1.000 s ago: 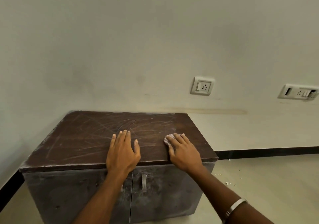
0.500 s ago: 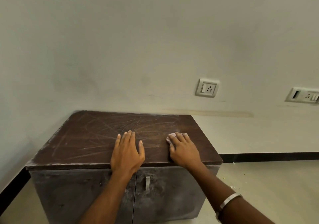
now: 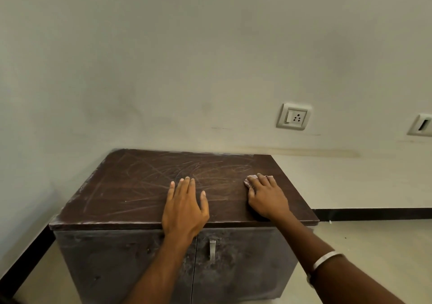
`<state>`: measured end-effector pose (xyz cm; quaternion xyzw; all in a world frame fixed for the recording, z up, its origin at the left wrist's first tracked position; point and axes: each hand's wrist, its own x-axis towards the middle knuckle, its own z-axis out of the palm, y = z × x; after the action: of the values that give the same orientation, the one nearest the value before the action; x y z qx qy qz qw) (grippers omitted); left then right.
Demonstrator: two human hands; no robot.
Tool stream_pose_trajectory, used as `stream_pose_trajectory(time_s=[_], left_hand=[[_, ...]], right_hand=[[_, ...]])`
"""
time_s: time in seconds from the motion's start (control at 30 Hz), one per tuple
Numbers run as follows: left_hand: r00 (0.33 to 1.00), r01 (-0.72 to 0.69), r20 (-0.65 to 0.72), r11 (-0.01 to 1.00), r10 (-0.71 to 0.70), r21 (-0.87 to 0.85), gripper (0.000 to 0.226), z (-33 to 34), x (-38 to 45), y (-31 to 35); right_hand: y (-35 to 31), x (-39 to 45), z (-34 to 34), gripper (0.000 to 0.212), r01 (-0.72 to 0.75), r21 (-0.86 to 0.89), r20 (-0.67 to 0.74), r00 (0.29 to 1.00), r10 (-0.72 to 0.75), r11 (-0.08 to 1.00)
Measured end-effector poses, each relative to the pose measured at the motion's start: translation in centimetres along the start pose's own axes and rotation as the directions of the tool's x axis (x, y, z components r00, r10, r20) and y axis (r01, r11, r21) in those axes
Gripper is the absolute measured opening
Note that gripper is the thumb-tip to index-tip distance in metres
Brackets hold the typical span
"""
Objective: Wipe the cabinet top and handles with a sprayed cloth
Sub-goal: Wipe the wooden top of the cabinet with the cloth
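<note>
A low cabinet stands against the wall, with a dark brown, dusty, scratched top [image 3: 140,186] and grey doors. My left hand [image 3: 184,207] lies flat on the top near its front edge, fingers spread, holding nothing. My right hand [image 3: 266,196] presses down on a small pale cloth [image 3: 248,180] at the right side of the top; only the cloth's far edge shows past my fingertips. One metal handle [image 3: 212,248] hangs on the right door just below the top. My left forearm hides the left door's handle.
The cabinet sits in a corner, with the wall behind it and to its left. Two wall sockets [image 3: 294,116] [image 3: 420,126] are at the right. A black skirting [image 3: 374,213] runs along the pale floor [image 3: 374,245] to the right of the cabinet.
My right hand with the cloth has slid a little away from me across the top. The camera has shifted, so the cabinet sits further right in view. My left hand stays flat.
</note>
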<state>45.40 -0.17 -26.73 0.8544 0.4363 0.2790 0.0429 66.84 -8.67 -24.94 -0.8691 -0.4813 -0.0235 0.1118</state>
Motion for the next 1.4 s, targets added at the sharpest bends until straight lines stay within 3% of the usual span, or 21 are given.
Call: stream_pose_trajectory(time_s=[0.23,0.5,0.67,0.8,1.0,1.13,1.4], left_hand=[[1.000,0.006,0.006,1.000,-0.006,-0.014,0.062,0.0,0.1,0.0],[1.000,0.000,0.002,1.000,0.000,0.001,0.063,0.2,0.1,0.0],[1.000,0.008,-0.006,1.000,-0.008,-0.004,0.063,0.2,0.1,0.1],[1.000,0.003,-0.004,1.000,-0.003,-0.015,0.062,0.1,0.2,-0.1],[1.000,-0.004,-0.010,1.000,0.004,-0.031,0.062,0.2,0.2,0.0],[1.000,-0.003,-0.001,1.000,0.003,-0.014,0.063,0.1,0.1,0.1],[1.000,0.002,-0.006,1.000,-0.002,-0.019,0.062,-0.1,0.1,0.2]], right_hand=[[-1.3,0.8,0.5,0.050,0.137,0.012,0.011,0.990,-0.138,0.990],[1.0,2.6,0.1,0.052,-0.042,0.002,0.024,0.999,0.042,0.999],[-3.1,3.0,1.3,0.052,0.100,0.021,0.004,0.995,-0.100,0.995],[-2.4,3.3,1.1,0.052,0.132,0.048,0.017,0.991,-0.133,0.990],[3.1,4.3,-0.3,0.050,-0.038,0.031,0.013,0.999,0.037,0.999],[2.5,5.1,0.0,0.051,-0.066,0.001,0.017,0.998,0.066,0.998],[-1.9,5.6,1.4,0.053,0.128,0.024,0.026,0.991,-0.129,0.991]])
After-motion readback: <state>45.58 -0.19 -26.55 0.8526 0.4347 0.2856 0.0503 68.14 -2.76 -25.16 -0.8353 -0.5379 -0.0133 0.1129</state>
